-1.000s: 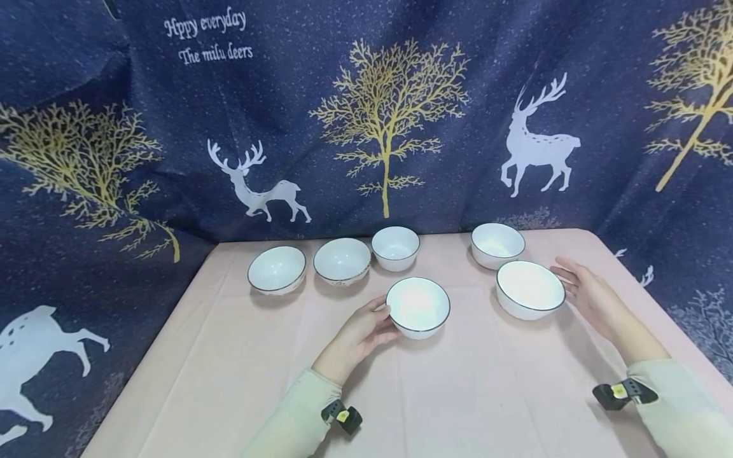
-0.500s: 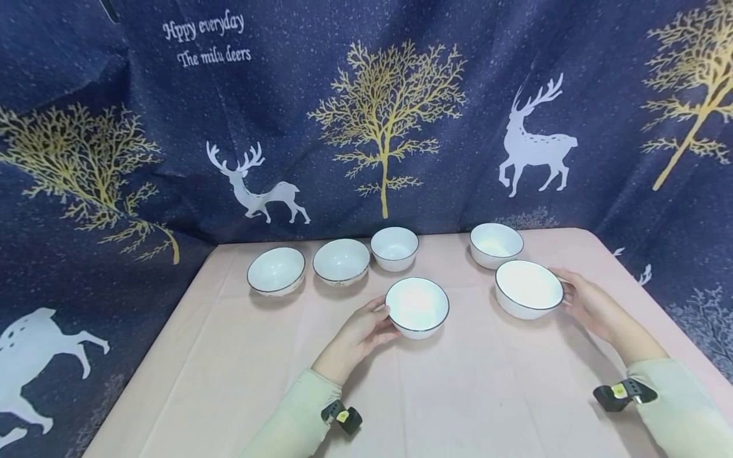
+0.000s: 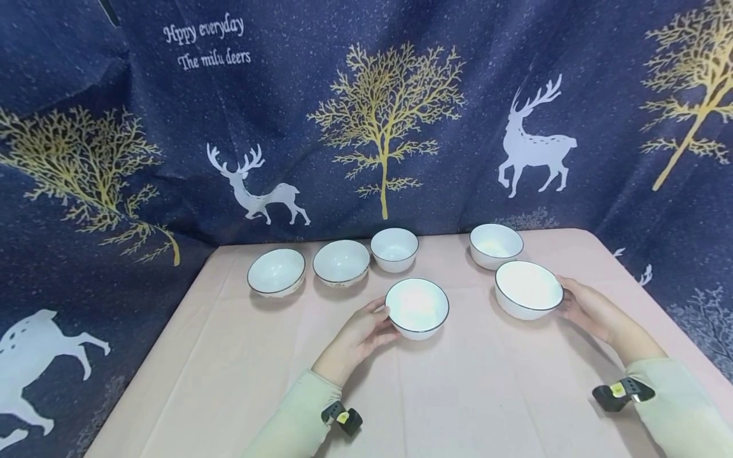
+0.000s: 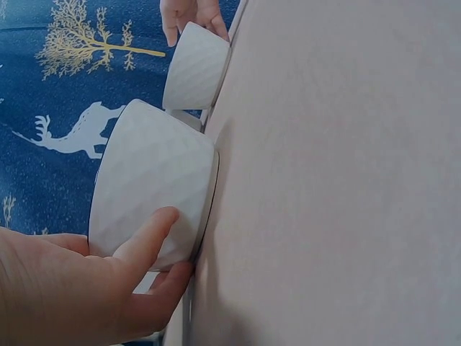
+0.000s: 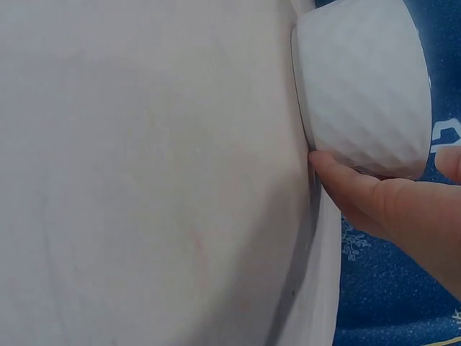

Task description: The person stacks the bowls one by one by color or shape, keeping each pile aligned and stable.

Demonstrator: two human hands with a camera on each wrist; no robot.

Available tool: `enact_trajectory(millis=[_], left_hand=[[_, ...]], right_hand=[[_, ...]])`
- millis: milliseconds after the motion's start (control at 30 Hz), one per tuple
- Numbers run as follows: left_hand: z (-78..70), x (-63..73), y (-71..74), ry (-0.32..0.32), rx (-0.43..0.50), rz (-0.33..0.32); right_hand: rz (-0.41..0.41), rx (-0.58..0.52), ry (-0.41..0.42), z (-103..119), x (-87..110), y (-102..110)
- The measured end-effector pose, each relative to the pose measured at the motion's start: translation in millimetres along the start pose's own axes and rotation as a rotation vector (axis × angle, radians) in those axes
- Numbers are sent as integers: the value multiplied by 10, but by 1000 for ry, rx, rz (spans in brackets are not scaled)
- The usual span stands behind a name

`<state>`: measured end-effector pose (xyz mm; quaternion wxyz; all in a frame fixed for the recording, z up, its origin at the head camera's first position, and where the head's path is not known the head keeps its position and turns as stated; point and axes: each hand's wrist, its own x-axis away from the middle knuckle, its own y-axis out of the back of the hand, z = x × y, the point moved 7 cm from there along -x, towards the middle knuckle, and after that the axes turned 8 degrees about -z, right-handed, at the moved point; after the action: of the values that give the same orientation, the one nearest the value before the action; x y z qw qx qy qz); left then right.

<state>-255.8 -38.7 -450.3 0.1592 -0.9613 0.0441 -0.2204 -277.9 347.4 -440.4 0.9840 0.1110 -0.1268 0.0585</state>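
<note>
My left hand (image 3: 366, 331) grips a white bowl (image 3: 417, 306) with a dark rim near the table's middle. In the left wrist view, its thumb (image 4: 155, 234) lies across the bowl's faceted wall (image 4: 144, 166) and another finger is low by the base. Farther right, my right hand (image 3: 590, 310) is at the right side of a second white bowl (image 3: 528, 289). In the right wrist view, fairly straight fingers (image 5: 353, 184) touch this bowl's faceted side (image 5: 360, 86) near its base, while another digit (image 5: 448, 162) stands off by the rim. Both bowls are upright.
Along the back stand a patterned bowl (image 3: 277, 272), another patterned bowl (image 3: 342, 263) and a plain white bowl (image 3: 395, 249). One more white bowl (image 3: 495, 245) is right behind the right-hand bowl. A pale pink cloth (image 3: 258, 381) covers the table; a blue deer-print curtain (image 3: 446, 178) hangs behind.
My right hand has moved left, from beside the right-hand bowl to contact with its side. My left hand keeps its grip on its bowl, in the same spot.
</note>
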Motion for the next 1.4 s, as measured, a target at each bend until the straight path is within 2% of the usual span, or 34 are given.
enact_trajectory(millis=[300, 567, 867, 1200, 1400], left_hand=[[-7, 12, -1, -9, -2, 8], [9, 11, 1, -1, 11, 7], [2, 17, 0, -7, 17, 16], [5, 5, 0, -12, 18, 25], [4, 8, 5, -13, 14, 28]], right_hand=[[-7, -31, -30, -33, 6, -11], [-57, 27, -39, -83, 35, 36], [-63, -80, 15, 5, 79, 20], [-81, -120, 49, 16, 110, 30], [-96, -181, 74, 12, 105, 30]])
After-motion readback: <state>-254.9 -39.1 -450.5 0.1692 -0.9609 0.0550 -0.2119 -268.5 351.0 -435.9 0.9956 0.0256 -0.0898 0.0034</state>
